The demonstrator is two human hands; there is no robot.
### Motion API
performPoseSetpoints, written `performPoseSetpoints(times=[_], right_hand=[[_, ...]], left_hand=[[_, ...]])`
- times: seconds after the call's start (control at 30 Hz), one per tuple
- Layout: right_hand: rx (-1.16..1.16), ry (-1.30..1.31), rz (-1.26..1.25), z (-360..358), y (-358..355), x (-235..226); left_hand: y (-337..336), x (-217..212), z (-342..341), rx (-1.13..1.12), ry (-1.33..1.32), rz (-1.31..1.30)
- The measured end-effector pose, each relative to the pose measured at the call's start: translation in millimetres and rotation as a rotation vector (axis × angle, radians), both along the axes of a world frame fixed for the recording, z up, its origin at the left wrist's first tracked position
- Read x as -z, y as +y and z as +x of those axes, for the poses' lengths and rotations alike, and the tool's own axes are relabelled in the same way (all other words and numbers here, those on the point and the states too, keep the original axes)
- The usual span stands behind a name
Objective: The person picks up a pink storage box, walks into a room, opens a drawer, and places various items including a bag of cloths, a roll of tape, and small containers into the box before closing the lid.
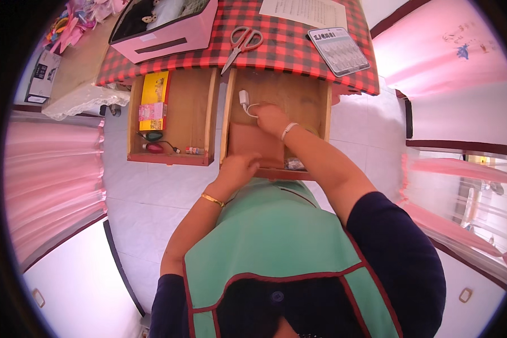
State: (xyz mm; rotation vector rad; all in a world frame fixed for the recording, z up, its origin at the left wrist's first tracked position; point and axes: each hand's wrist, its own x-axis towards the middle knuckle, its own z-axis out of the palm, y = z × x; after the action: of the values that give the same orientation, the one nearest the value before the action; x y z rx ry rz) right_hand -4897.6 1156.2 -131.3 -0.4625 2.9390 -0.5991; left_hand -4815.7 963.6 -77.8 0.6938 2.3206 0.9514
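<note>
- White charger plug (244, 98): sits near the back left of the pulled-out right drawer (307, 93). Looks like hard plastic, so I'd guess light, stiff and a bit slick; best held by its blocky body.
- White cable (249, 112): curves from the plug to the hand. Probably soft and bendy, and I'd go easy on the joint with the plug, likely the weak spot.
- Right hand (271, 119): fingers look closed on the cable, not the plug.
- Flat brown cover (256, 141): just below the cable, same drawer. Likely light; edges seem the handiest hold.
- Left hand (238, 169): at the drawer's front left corner beside the cover, fingers curled. Honestly can't tell if it's gripping anything.
- Further out: scissors (243, 42) up on the checkered tablecloth (180, 63).
</note>
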Motion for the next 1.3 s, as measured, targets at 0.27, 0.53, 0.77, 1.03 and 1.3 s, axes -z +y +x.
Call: performPoseSetpoints(times=[0.27,0.53,0.77,1.03,1.3], right_hand=[[-0.231,0.068,-0.354,66,-5,-72],[0.497,0.148,-0.28,-38,60,22],[0.345,0.113,0.039,-95,73,64],[0.29,0.037,-0.057,-96,53,53],[0.348,0.119,0.024,-110,20,44]], left_hand=[[10,1,-39,-0.747,-1.266,0.883],[-6,19,-23,-0.836,-1.163,0.682],[-19,8,-16,-0.94,-1.185,0.742],[-14,11,-20,-0.916,-1.189,0.763],[-23,2,-18,-0.891,-1.156,0.748]])
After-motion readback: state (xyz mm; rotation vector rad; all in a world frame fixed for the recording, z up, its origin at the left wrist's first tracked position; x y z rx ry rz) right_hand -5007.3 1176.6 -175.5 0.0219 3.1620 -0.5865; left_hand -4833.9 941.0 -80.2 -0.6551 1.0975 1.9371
